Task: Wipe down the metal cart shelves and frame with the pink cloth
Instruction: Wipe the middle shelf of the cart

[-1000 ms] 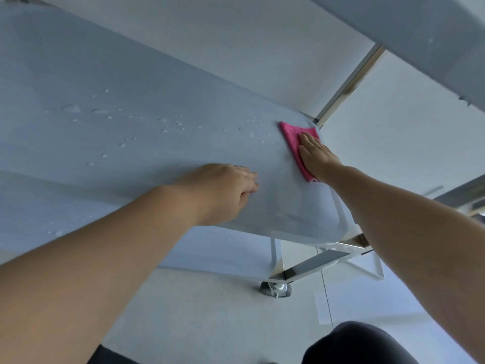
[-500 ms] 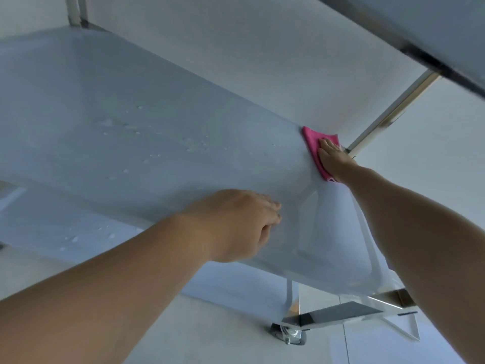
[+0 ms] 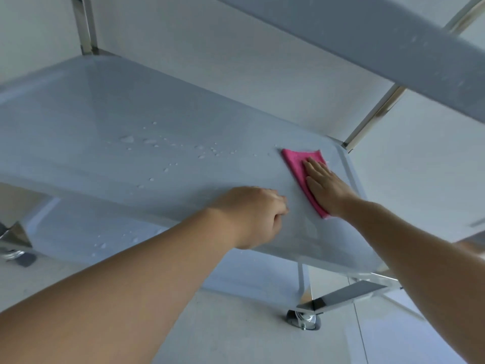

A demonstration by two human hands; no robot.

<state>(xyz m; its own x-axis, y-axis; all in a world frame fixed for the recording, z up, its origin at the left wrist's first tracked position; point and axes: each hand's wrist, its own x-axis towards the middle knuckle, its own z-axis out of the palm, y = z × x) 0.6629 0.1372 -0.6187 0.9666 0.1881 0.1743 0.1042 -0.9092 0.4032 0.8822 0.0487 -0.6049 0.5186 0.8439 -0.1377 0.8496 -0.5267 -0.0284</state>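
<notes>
Cloth: a pink cloth (image 3: pixel 301 174), folded into a flat oblong, lies on the right end of the cart's middle shelf (image 3: pixel 131 106), near the rear corner post (image 3: pixel 372 119).
Right hand: the right hand (image 3: pixel 325 187) presses flat on the cloth, fingers straight and close together.
Left hand: the left hand (image 3: pixel 252 214) rests on the shelf just beside the cloth, fingers curled under in a loose fist, apparently holding nothing.
Shelf: pale, glossy metal, with water droplets (image 3: pixel 170 145) scattered left of the cloth.
Frame: an upper shelf (image 3: pixel 367 40) crosses overhead; a caster wheel (image 3: pixel 304 320) stands on the floor below.
</notes>
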